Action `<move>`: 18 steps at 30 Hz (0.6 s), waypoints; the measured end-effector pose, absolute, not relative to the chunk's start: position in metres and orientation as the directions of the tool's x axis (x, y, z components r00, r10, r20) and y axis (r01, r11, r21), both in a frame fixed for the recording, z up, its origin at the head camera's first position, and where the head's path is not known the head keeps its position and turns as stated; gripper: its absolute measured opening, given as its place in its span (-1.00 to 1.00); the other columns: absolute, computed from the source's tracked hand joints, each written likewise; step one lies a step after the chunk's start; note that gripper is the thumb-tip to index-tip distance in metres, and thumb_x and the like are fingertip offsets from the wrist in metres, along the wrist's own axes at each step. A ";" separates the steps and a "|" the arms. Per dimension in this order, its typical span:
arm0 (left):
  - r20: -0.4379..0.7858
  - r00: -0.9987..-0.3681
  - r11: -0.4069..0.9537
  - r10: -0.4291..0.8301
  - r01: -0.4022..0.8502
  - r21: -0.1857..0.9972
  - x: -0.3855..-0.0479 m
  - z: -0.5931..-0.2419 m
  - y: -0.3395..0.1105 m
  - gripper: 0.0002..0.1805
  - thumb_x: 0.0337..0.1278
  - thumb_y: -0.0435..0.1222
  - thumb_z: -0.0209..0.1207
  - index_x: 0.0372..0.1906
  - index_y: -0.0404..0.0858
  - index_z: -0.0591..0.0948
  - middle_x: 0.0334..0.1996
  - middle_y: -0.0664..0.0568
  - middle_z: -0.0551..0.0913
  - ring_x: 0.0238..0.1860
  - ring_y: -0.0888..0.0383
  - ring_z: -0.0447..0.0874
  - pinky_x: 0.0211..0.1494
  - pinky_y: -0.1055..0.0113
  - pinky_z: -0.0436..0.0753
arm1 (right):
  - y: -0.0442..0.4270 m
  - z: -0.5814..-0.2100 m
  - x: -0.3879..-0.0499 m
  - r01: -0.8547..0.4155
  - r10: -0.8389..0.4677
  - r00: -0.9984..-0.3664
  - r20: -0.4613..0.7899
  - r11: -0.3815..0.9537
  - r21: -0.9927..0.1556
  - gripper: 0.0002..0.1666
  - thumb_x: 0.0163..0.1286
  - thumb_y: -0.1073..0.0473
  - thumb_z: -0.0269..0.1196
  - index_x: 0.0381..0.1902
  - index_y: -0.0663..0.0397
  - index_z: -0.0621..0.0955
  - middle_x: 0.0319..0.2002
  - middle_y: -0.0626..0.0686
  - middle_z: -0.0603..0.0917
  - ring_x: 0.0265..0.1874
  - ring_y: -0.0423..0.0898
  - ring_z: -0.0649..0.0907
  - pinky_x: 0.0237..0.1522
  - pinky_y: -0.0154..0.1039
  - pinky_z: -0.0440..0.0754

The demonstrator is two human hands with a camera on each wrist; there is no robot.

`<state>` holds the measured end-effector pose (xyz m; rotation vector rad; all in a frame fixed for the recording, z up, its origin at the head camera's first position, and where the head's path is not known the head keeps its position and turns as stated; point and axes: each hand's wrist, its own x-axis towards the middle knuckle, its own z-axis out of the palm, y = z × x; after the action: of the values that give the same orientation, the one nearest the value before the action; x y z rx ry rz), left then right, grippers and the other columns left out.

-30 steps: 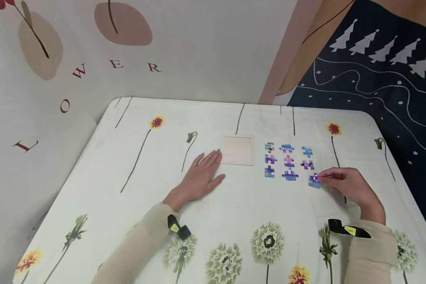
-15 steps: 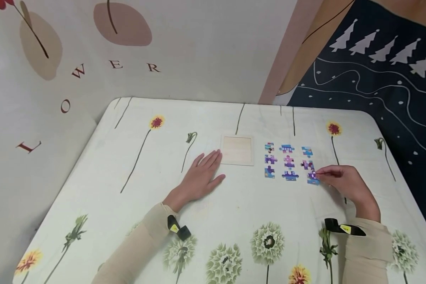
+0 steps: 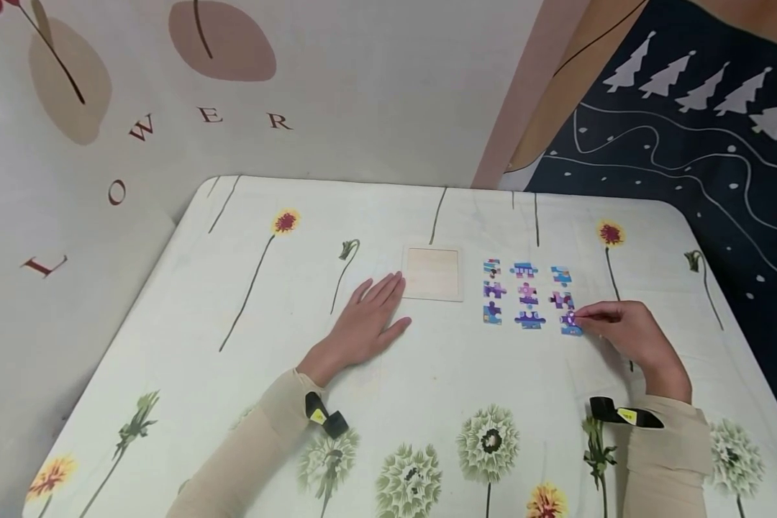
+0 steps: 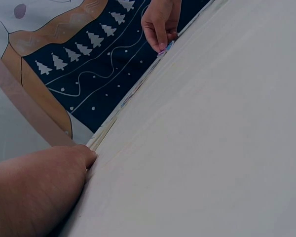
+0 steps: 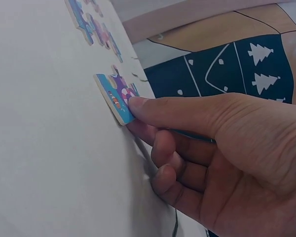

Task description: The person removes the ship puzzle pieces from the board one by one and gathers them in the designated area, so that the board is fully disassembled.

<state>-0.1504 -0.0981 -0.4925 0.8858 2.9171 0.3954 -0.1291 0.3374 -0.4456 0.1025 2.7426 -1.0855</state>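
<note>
My right hand pinches a jigsaw piece, the lower right one of a loose grid. That piece is blue and purple with a small orange patch; in the right wrist view the thumb lies on its face and its wooden edge shows. Several other jigsaw pieces, blue, purple and pink, lie in rows just left of it, spaced slightly apart. With fingers straight, my left hand lies on the cloth. Its fingertips touch the left rim of a shallow square wooden tray, whose bare pale bottom shows.
A white cloth printed with flowers covers the table. Behind the table hangs a pale wall covering with letters, and a dark one with white trees stands at the right. Each wrist wears a black strap camera.
My right hand has shifted the pinched jigsaw piece slightly up and left, closer to the piece above it; since half a second ago it has barely moved. The left hand stays put.
</note>
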 end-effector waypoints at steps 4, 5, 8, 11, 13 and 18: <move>0.010 -0.832 0.800 0.555 0.537 0.267 -0.150 -0.492 -0.098 -0.19 0.63 0.11 -0.19 0.66 -0.33 0.02 0.67 -0.08 -0.02 0.67 0.05 -0.14 0.66 0.02 -0.19 | 0.338 -0.445 -0.128 0.129 -0.013 -0.979 -0.205 0.737 -0.664 -0.70 0.50 0.17 0.33 -0.01 0.31 0.76 0.01 0.30 0.74 -0.29 -0.18 0.54 -0.41 -0.32 0.52; 0.011 -0.832 0.800 0.555 0.537 0.269 -0.150 -0.492 -0.098 -0.20 0.63 0.10 -0.19 0.66 -0.33 0.02 0.67 -0.08 -0.02 0.67 0.05 -0.13 0.66 0.02 -0.19 | 0.338 -0.445 -0.128 0.128 -0.016 -0.979 -0.205 0.735 -0.666 -0.70 0.50 0.17 0.33 -0.01 0.31 0.76 0.01 0.30 0.74 -0.30 -0.19 0.54 -0.40 -0.32 0.52; 0.011 -0.832 0.799 0.554 0.536 0.271 -0.150 -0.492 -0.098 -0.19 0.63 0.11 -0.18 0.66 -0.33 0.03 0.67 -0.08 -0.01 0.67 0.05 -0.13 0.66 0.01 -0.18 | 0.338 -0.445 -0.129 0.126 -0.022 -0.978 -0.206 0.727 -0.675 -0.70 0.49 0.18 0.34 -0.01 0.33 0.76 -0.01 0.29 0.75 -0.32 -0.23 0.54 -0.41 -0.33 0.52; 0.017 -0.831 0.795 0.556 0.537 0.281 -0.149 -0.492 -0.098 -0.19 0.63 0.10 -0.16 0.65 -0.35 0.03 0.67 -0.09 0.00 0.67 0.04 -0.12 0.66 0.00 -0.17 | 0.337 -0.445 -0.129 0.127 -0.025 -0.977 -0.210 0.724 -0.678 -0.71 0.47 0.21 0.35 -0.01 0.35 0.76 -0.03 0.28 0.75 -0.32 -0.27 0.55 -0.39 -0.35 0.53; 0.015 -0.831 0.794 0.556 0.537 0.284 -0.150 -0.492 -0.098 -0.19 0.63 0.10 -0.16 0.65 -0.35 0.03 0.67 -0.09 -0.01 0.67 0.04 -0.12 0.66 0.00 -0.17 | 0.337 -0.445 -0.130 0.129 -0.024 -0.977 -0.212 0.726 -0.676 -0.71 0.47 0.22 0.35 -0.01 0.36 0.75 -0.04 0.27 0.76 -0.32 -0.29 0.55 -0.38 -0.36 0.54; 0.010 -0.831 0.794 0.556 0.534 0.290 -0.150 -0.491 -0.098 -0.18 0.62 0.11 -0.17 0.65 -0.35 0.01 0.67 -0.09 -0.02 0.67 0.05 -0.14 0.66 0.00 -0.19 | 0.336 -0.447 -0.130 0.132 -0.017 -0.978 -0.210 0.729 -0.672 -0.71 0.47 0.23 0.34 -0.01 0.38 0.74 -0.08 0.24 0.76 -0.32 -0.27 0.55 -0.38 -0.38 0.55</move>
<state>-0.1500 -0.0983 -0.4914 0.8835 2.9034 0.4340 -0.1296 0.3360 -0.4467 0.0924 2.7297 -1.0840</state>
